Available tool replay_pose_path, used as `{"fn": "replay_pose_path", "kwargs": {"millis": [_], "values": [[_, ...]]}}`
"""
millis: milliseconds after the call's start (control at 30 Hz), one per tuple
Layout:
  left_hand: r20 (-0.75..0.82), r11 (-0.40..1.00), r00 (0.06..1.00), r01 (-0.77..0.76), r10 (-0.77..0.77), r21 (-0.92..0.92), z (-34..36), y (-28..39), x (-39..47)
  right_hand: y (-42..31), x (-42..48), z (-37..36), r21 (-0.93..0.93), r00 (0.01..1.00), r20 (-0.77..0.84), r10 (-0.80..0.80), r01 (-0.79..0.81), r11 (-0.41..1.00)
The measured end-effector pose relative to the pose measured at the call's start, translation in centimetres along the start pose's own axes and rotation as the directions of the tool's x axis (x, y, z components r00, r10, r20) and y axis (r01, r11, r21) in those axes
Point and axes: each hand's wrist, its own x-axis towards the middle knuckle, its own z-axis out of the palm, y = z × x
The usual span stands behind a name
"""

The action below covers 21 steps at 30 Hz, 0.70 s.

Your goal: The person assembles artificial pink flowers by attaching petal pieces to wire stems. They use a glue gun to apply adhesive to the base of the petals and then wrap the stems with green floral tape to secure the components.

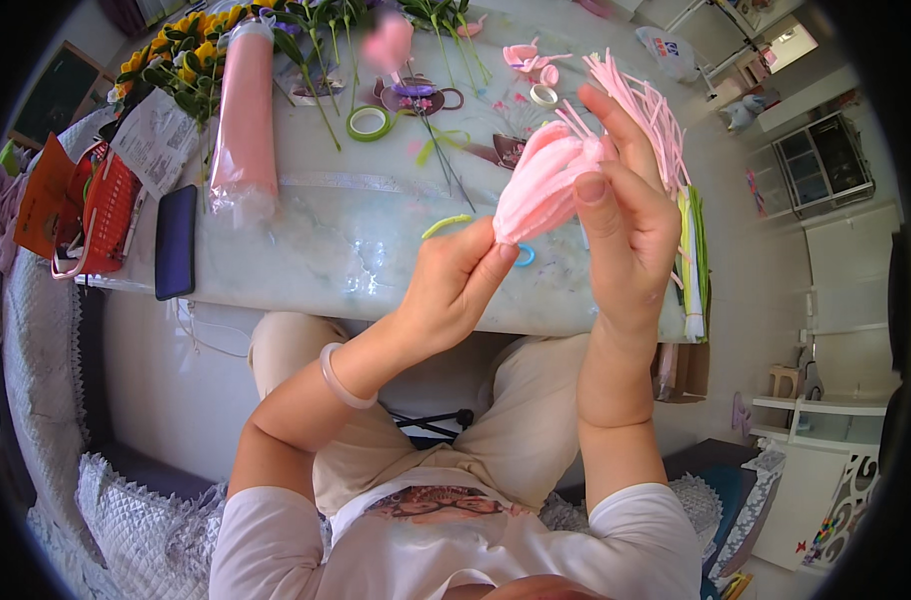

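A bundle of looped pink pipe cleaners (545, 180), shaped like a flower bud, is raised above the marble-patterned table. My left hand (459, 281) pinches its narrow lower end between thumb and finger. At the upper right end, my right hand (628, 202) grips the bundle with thumb and fingers, one finger raised; short pink stem ends stick out beside it. Behind that hand lies a pile of loose pink pipe cleaners (643, 112). A light blue ring (525, 255) and a yellow-green pipe cleaner piece (446, 225) lie near my left hand.
Green floral tape (368, 123), a white tape roll (543, 95) and a finished pink flower (388, 43) are farther back. To the left are a pink wrapped roll (245, 120), a phone (176, 242), a red basket (109, 214) and yellow flowers (193, 52). Green and white pipe cleaners (694, 262) lie right.
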Motion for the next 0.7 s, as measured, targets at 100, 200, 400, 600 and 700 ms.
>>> {"fn": "replay_pose_path", "kwargs": {"millis": [100, 200, 400, 600, 700], "values": [[-0.002, 1.0, 1.0, -0.005, 0.005, -0.008, 0.0, 0.1, 0.0, 0.5, 0.2, 0.3, -0.023, 0.997, -0.041, -0.064, 0.063, 0.998], [0.026, 0.998, 1.0, -0.012, 0.014, -0.056, 0.1, -0.1, 0.0, 0.9, 0.1, 0.1, -0.063, 0.994, -0.056, -0.091, 0.087, 0.994], [0.302, 0.62, 0.932, 0.359, -0.199, -0.697, -0.4, -0.8, 0.4, 0.9, 0.6, 0.9, 0.104, 0.969, -0.247, -0.031, 0.059, 0.993], [0.379, 0.434, 0.912, 0.408, -0.157, -0.803, -1.2, -0.8, 0.5, 1.1, -0.6, -1.0, 0.286, 0.781, 0.424, 0.459, -0.596, 0.75], [0.382, 0.45, 0.903, 0.429, -0.196, -0.783, -1.3, -0.6, 0.6, 1.4, -0.8, 0.7, 0.373, 0.795, 0.437, 0.421, -0.586, 0.719]]}}
